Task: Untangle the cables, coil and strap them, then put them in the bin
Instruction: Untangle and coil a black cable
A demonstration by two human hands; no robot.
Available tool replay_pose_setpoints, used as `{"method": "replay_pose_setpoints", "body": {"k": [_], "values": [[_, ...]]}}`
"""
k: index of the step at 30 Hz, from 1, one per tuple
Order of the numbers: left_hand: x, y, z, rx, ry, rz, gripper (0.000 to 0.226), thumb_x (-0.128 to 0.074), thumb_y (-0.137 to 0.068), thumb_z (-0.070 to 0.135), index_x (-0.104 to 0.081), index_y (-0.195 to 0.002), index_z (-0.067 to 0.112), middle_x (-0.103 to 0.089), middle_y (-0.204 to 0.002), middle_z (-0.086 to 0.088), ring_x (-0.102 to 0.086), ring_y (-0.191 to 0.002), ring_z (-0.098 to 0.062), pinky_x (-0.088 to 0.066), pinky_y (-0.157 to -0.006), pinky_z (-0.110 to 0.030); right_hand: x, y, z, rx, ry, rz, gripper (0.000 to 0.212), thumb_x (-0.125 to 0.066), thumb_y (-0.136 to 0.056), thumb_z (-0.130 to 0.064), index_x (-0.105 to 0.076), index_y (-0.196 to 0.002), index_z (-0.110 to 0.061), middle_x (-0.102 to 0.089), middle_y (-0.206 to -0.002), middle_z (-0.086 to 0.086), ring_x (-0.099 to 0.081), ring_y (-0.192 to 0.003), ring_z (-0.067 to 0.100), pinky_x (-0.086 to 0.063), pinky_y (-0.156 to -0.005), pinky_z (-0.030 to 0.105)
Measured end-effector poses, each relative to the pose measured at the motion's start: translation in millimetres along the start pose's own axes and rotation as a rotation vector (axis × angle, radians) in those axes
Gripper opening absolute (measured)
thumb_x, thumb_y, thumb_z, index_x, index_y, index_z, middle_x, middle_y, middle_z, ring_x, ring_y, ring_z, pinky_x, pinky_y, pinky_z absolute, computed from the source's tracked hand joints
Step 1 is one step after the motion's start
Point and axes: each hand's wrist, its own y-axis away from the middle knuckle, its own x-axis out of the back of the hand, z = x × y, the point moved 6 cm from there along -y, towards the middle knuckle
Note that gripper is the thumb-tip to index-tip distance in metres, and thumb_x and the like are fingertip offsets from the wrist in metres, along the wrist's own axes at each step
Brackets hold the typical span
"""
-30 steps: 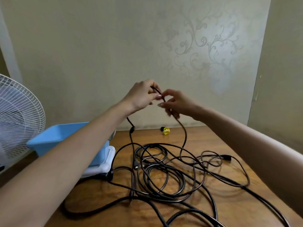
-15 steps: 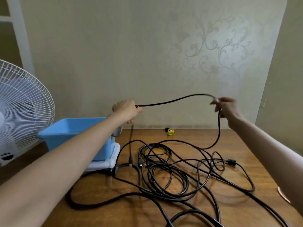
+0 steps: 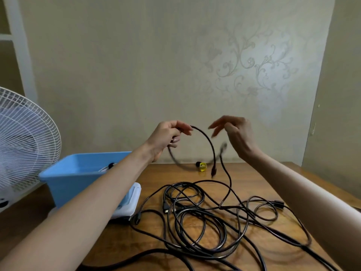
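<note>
A tangle of black cables [image 3: 197, 218] lies spread over the wooden table [image 3: 254, 177]. My left hand [image 3: 168, 134], raised above the table's far side, grips one black cable [image 3: 207, 139]. That cable arcs to the right and its plug end [image 3: 214, 171] hangs just above the table. A blurred loop of the same cable swings below the hand. My right hand [image 3: 235, 132] is lifted beside it with its fingers spread and holds nothing; a blurred cable stretch passes just under it. The blue bin [image 3: 78, 173] stands at the left.
The bin sits on a white lid [image 3: 130, 208] and holds a pale coiled cable [image 3: 108, 166]. A small yellow and black strap roll [image 3: 202, 166] lies by the wall. A white fan [image 3: 23, 141] stands at far left. Cables run off the near table edge.
My hands, spread wide with the cable stretched between them, have come back together. My right hand has let go of the cable, whose end now dangles.
</note>
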Motion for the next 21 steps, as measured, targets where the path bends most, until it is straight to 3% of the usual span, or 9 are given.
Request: {"method": "replay_pose_setpoints", "body": {"k": [1, 3, 5, 7, 9, 11, 14, 17, 21], "values": [[3, 0, -1, -0.032, -0.024, 0.028, 0.031, -0.034, -0.090, -0.012, -0.059, -0.095, 0.005, -0.064, -0.083, -0.006, -0.033, -0.043, -0.004, -0.028, -0.040, -0.014, -2, -1, 2, -0.021, -0.072, -0.028, 0.043, -0.036, -0.061, -0.012, -0.075, -0.077, -0.020, -0.073, -0.070, 0.000, -0.050, -0.054, 0.000, -0.033, -0.053, 0.017], [10, 1, 0, -0.103, -0.091, 0.081, 0.026, -0.036, -0.092, -0.011, -0.053, -0.103, 0.005, -0.065, -0.082, -0.003, -0.029, -0.043, -0.004, -0.024, -0.041, -0.015, -8, -4, 8, -0.037, -0.122, -0.144, 0.045, -0.040, -0.064, -0.018, -0.073, -0.092, -0.029, -0.072, -0.089, 0.003, -0.050, -0.060, -0.003, -0.034, -0.052, 0.015], [11, 3, 1, -0.164, -0.141, 0.132, 0.027, -0.037, -0.092, -0.011, -0.052, -0.108, 0.005, -0.065, -0.083, -0.002, -0.028, -0.044, -0.003, -0.024, -0.043, -0.015, -26, 3, 12, -0.091, -0.092, -0.442, 0.038, -0.053, -0.074, -0.033, -0.062, -0.111, -0.038, -0.068, -0.100, 0.001, -0.048, -0.060, -0.003, -0.035, -0.052, 0.012], [12, 3, 3, -0.222, -0.156, 0.215, 0.028, -0.037, -0.094, -0.009, -0.054, -0.107, 0.008, -0.064, -0.087, 0.000, -0.031, -0.045, -0.002, -0.027, -0.044, -0.014, -48, 22, 15, -0.186, -0.024, -0.750, 0.027, -0.062, -0.088, -0.032, -0.063, -0.113, -0.024, -0.068, -0.089, -0.002, -0.046, -0.057, 0.002, -0.035, -0.050, 0.014], [17, 2, 4, -0.243, -0.140, 0.309, 0.022, -0.040, -0.097, -0.003, -0.054, -0.106, 0.011, -0.062, -0.089, 0.001, -0.037, -0.048, -0.005, -0.031, -0.044, -0.014, -60, 35, 15, -0.218, -0.014, -0.861, 0.017, -0.056, -0.095, -0.021, -0.066, -0.101, -0.008, -0.067, -0.081, -0.004, -0.050, -0.058, 0.005, -0.040, -0.052, 0.016], [21, 2, 1, -0.196, -0.131, 0.352, 0.011, -0.044, -0.100, 0.012, -0.052, -0.107, 0.010, -0.065, -0.088, -0.001, -0.042, -0.051, -0.009, -0.034, -0.044, -0.017, -60, 36, 13, -0.276, -0.189, -0.773, 0.019, -0.049, -0.098, -0.017, -0.062, -0.093, -0.004, -0.069, -0.083, 0.004, -0.058, -0.062, 0.011, -0.048, -0.056, 0.021], [21, 5, -18, 0.001, -0.136, 0.358, 0.029, -0.049, -0.097, 0.036, -0.057, -0.099, 0.009, -0.070, -0.085, -0.005, -0.054, -0.056, -0.012, -0.043, -0.052, -0.019, -44, 24, 7, -0.350, -0.534, -0.473, 0.025, -0.043, -0.101, -0.014, -0.058, -0.085, -0.003, -0.067, -0.077, 0.015, -0.064, -0.061, 0.019, -0.055, -0.057, 0.026], [13, 11, -49, 0.162, -0.134, 0.271, 0.023, -0.051, -0.097, 0.025, -0.060, -0.086, 0.007, -0.070, -0.089, -0.014, -0.064, -0.067, -0.014, -0.053, -0.064, -0.022, -41, 21, 1, -0.349, -0.790, -0.330, 0.026, -0.040, -0.101, -0.015, -0.054, -0.083, -0.004, -0.066, -0.076, 0.017, -0.064, -0.062, 0.022, -0.055, -0.059, 0.028], [-8, 30, -78, 0.408, -0.054, 0.068, 0.027, -0.038, -0.099, 0.010, -0.061, -0.088, 0.000, -0.071, -0.093, -0.017, -0.065, -0.059, -0.011, -0.051, -0.056, -0.018, -43, 27, -2, -0.300, -0.896, -0.253, 0.027, -0.037, -0.100, -0.014, -0.050, -0.077, -0.004, -0.067, -0.082, 0.020, -0.066, -0.069, 0.025, -0.056, -0.067, 0.031]]}}
